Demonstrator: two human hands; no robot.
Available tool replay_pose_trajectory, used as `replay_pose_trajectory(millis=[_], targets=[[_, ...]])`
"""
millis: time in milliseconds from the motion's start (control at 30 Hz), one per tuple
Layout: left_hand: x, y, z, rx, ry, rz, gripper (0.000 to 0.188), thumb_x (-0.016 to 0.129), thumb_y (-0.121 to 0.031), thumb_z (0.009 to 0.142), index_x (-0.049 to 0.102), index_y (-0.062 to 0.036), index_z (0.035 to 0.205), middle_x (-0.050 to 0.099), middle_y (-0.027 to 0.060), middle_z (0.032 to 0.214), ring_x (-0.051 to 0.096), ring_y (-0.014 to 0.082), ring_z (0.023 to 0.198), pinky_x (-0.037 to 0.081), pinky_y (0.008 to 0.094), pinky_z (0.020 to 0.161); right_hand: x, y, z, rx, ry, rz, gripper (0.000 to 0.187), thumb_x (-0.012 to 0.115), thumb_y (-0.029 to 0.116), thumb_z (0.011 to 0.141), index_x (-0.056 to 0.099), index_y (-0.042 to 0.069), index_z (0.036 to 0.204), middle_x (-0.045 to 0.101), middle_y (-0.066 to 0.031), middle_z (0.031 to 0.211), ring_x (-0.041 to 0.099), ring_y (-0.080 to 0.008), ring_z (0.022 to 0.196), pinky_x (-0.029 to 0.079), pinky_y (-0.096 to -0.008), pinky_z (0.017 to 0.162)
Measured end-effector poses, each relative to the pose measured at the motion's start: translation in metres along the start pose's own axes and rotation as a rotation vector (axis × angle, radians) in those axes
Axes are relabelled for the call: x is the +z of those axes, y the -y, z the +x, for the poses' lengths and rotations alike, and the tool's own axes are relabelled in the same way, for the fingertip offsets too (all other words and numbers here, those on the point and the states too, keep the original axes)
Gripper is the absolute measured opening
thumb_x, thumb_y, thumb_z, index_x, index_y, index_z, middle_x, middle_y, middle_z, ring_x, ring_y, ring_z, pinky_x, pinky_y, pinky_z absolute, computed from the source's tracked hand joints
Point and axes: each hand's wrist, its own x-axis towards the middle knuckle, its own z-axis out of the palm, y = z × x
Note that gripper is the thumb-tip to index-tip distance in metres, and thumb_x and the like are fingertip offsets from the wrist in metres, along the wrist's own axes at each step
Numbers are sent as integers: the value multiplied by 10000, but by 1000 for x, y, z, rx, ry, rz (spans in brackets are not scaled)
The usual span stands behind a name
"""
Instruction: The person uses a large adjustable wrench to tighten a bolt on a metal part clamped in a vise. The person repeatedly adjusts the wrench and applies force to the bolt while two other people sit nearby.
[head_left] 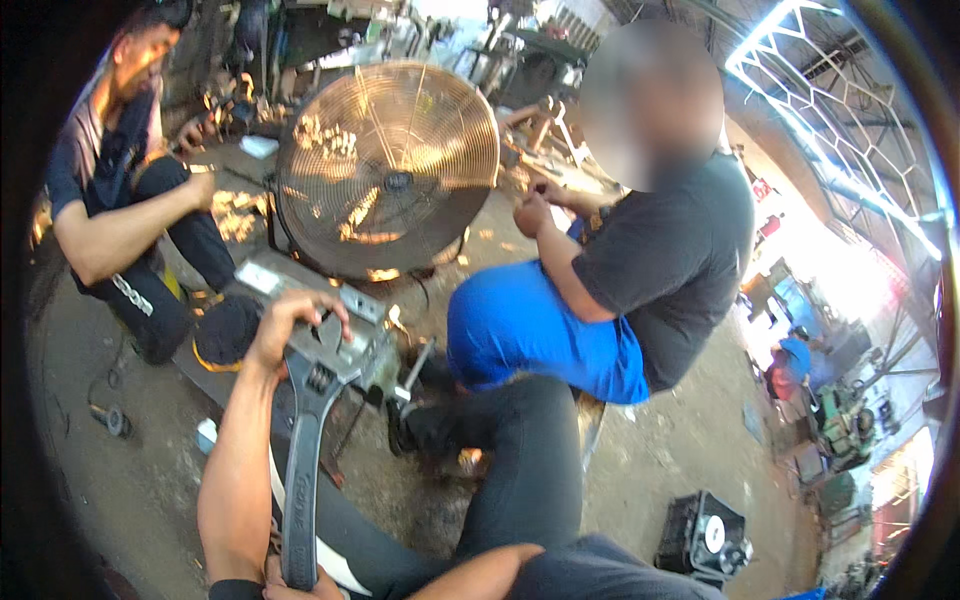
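Observation:
A large dark adjustable wrench [303,470] runs up from the lower edge to a bench vise [378,362]. My right hand [295,586], partly cut off by the lower edge, is closed around the end of its handle. At the other end my left hand [290,325] reaches over the wrench's head. Its fingers curl at a dark metal part [326,328] beside the jaws, which I cannot make out clearly. A vise handle [416,368] sticks out on the right of the vise. My bent leg in dark trousers [520,460] is beside it.
Behind the vise stands a big round caged fan [390,175]. A co-worker in blue shorts [545,325] sits close on the right, another person [110,190] at far left. A black cap [226,332] lies by the vise. A black case [700,538] and a power tool [112,420] are on the floor.

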Motion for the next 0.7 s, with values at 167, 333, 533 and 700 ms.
replay_pose_trajectory(millis=[167,333,533,700], targets=[[2,-2,-8,-63,-75,-45,368,521,-158,698,712,88,895,740,203,888,729,286,831,579,374,833,-41,11,-5,320,167,148,258,654,95,884,490,111,684,428,-25,540,393,-149,410,325,-330,410],[2,4,-14,-31,-75,-71,400,505,-144,715,705,102,958,738,218,931,731,303,895,576,389,872,-73,8,-4,423,273,225,245,623,73,890,487,100,688,389,-25,575,383,-162,476,341,-329,486],[-5,5,-14,10,-88,-25,400,495,-140,716,697,109,956,729,217,913,730,312,888,578,402,884,-88,-4,2,459,607,447,113,602,163,860,557,77,802,497,-48,717,521,-201,681,447,-372,692],[-3,4,-16,9,-93,-7,403,514,-152,698,693,106,949,721,208,896,729,323,880,571,425,891,-107,18,-7,513,582,509,250,569,270,893,634,62,1015,599,-71,866,583,-250,806,482,-373,777]])
